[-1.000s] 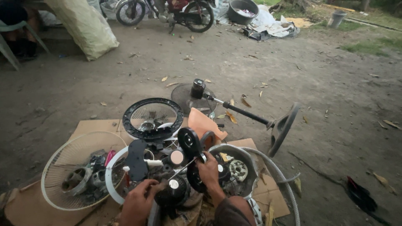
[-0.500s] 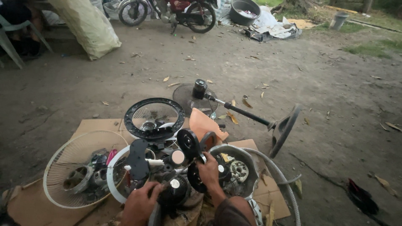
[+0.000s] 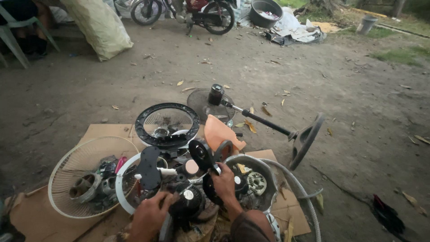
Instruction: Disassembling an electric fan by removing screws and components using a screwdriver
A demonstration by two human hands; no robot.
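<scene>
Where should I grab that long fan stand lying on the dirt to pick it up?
Grab the fan stand by its thin black pole, near the middle, coming from above. The pole lies flat on bare dirt with nothing around it; the round base at one end probably makes that end heavier.

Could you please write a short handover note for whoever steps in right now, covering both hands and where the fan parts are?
Left hand: closed on the black fan motor, low in the view.
Right hand: fingers grip a black blade of the fan above the motor.
Parts: everything lies on cardboard on the dirt. White grille at left holds loose motor pieces. Black grille ring sits ahead, orange blade beside it. Fan stand lies on its side further out.
Done: grilles are off, several fans are apart.
Left: the blade sits on the motor, in hand; whether it is fastened cannot be seen.
</scene>
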